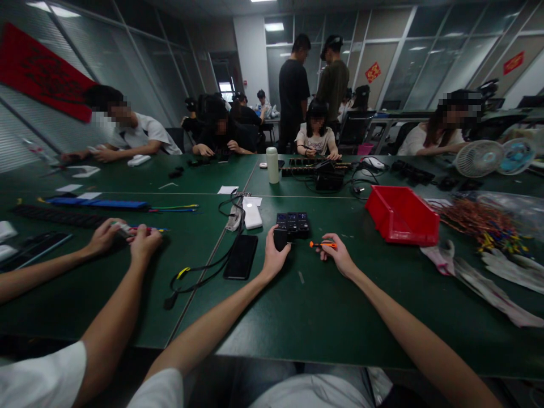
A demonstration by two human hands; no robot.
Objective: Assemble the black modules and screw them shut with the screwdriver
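- left hand pinches block; right hand pinches tool, apart from block;
- units sit just beyond; how much is done or left, I cannot tell

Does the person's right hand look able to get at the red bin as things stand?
Probably yes: the red bin sits ahead and rightward of the right hand, with nothing tall visibly between, though that hand's grip holds an orange tool.

The head-worn camera faces forward and down across the green table. The left hand and right hand appear near, the white column far.
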